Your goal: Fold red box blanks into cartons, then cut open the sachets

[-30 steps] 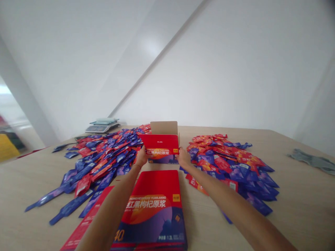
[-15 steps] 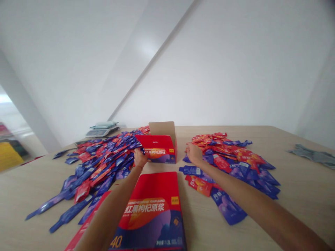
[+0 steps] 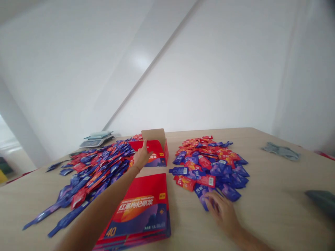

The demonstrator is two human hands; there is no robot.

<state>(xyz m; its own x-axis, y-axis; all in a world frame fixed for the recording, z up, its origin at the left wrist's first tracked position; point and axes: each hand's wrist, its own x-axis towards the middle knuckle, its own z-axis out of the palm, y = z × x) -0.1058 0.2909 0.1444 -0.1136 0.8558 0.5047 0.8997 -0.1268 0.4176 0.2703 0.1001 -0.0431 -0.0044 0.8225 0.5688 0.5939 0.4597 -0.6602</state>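
My left hand (image 3: 142, 155) is in front of an open red and purple carton (image 3: 154, 162) with a raised brown flap. Its index finger points up and the thumb stands out to the side, with nothing seen in it. Lower right, my right hand (image 3: 222, 212) has bent, slightly parted fingers, somewhat blurred. Its fingertips overlap the edge of a purple pouch (image 3: 201, 193) at the front of the right heap of red and purple pouches (image 3: 211, 164). Whether they press on that pouch is unclear.
A stack of flat red and purple cartons (image 3: 141, 205) lies in front of me. To the left spreads a larger pouch heap (image 3: 96, 167), with a scale (image 3: 95, 140) behind it. A grey cloth (image 3: 281, 151) and a dark object (image 3: 320, 200) lie right.
My right hand has come from the far side of the right heap to its front edge. My left hand has lifted and extended a finger. The view has turned rightward.
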